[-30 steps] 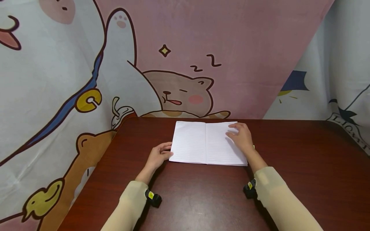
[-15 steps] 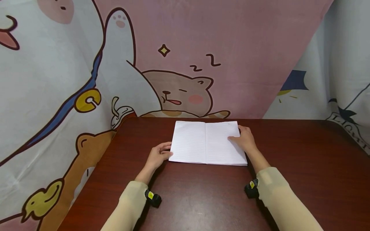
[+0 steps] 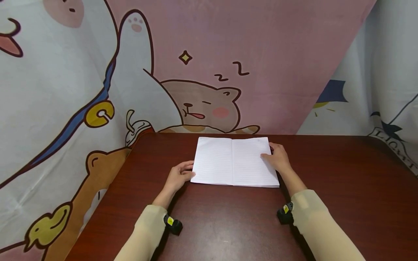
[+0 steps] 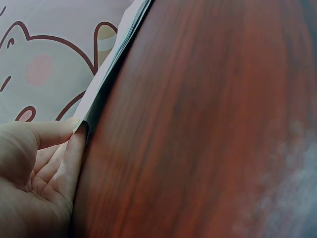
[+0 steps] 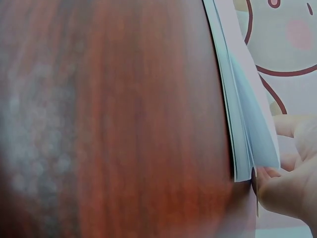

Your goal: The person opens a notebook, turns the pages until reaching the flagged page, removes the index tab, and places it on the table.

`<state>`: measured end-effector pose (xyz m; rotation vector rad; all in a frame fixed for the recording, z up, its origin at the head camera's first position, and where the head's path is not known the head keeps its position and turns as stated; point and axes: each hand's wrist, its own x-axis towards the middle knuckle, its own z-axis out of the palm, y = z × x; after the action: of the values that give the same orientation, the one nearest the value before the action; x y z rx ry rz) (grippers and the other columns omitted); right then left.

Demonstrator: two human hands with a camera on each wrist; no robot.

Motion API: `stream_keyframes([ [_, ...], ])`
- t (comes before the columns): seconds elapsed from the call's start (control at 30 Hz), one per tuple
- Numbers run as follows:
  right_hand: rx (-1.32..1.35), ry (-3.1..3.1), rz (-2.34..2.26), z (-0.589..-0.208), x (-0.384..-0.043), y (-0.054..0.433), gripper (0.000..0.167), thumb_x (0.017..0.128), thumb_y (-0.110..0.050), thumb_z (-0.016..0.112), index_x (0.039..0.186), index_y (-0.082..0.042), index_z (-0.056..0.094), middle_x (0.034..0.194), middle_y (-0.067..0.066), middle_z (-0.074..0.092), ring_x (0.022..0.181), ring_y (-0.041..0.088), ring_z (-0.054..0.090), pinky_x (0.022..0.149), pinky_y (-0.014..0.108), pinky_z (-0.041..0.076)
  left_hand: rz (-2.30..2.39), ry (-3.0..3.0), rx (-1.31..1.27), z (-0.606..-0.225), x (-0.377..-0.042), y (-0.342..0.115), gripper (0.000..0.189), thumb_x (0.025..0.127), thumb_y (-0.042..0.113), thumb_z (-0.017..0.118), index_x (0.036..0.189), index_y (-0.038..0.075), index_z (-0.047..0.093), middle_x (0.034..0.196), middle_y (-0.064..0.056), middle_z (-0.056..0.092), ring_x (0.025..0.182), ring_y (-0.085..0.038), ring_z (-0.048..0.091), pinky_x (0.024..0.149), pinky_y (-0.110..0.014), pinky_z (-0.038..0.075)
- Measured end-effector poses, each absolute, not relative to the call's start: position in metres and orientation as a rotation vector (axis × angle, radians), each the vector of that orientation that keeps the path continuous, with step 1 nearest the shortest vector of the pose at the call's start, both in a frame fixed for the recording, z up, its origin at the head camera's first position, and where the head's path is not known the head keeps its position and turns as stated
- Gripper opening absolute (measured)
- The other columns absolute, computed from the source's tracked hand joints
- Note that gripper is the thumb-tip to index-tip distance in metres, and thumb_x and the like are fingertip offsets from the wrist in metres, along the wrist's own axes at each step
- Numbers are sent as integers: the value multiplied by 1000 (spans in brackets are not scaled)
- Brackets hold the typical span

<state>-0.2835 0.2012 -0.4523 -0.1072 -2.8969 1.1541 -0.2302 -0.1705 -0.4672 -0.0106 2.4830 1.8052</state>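
Observation:
An open notebook [image 3: 213, 159] with white ruled pages lies near the far edge of the table, its spine fold running down the middle. My left hand [image 3: 177, 177] pinches its left edge, thumb on top; in the left wrist view a finger [image 4: 74, 153] sits beneath the corner. At the opposite side, my right hand [image 3: 279, 158] grips the right edge, with the thumb laid over the page and the other fingers mostly hidden. The right wrist view shows the pages [image 5: 240, 124] edge-on, the upper ones bowed apart from those below.
The dark reddish-brown wooden table [image 3: 222, 221] stretches out in front of and beside the notebook. Behind it hangs a pink and white cloth [image 3: 277, 72] printed with cartoon animals. Black cameras, such as the left one [image 3: 174, 225], sit on both wrists.
My right hand has come down from above the right page and slid outward to grip the right edge. The left hand and the notebook have stayed in place.

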Motion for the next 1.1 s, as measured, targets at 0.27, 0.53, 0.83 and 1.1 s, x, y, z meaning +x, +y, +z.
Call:
stream_keyframes([
  [0.27,-160,-2754,1218,-450,-281,199,55,95,-10,61,142,13,44,139,36,45,128,46,49,109,53,39,1798,2493,-17,-466,-230,-170,46,88,-2,70,132,6,63,125,-20,68,103,-27,69,78,-26,56],
  [0.53,-265,-2606,1246,-450,-279,199,31,93,-11,64,119,6,64,115,28,66,107,39,60,91,42,46,1793,2501,-14,-467,-230,-170,45,88,-1,70,132,6,64,125,-20,68,102,-27,69,78,-27,57],
  [0.83,-319,-2608,1233,-449,-278,201,23,93,-17,68,105,2,69,98,22,69,85,28,58,68,26,40,1794,2495,-14,-466,-231,-170,45,88,-1,71,133,6,63,125,-20,68,103,-27,69,78,-26,56],
  [1.1,-345,-2583,1268,-448,-278,198,22,94,-17,67,107,1,69,100,19,68,87,24,57,67,23,40,1813,2470,8,-463,-230,-169,46,88,-3,69,133,2,61,126,-23,67,102,-26,69,78,-25,55],
])
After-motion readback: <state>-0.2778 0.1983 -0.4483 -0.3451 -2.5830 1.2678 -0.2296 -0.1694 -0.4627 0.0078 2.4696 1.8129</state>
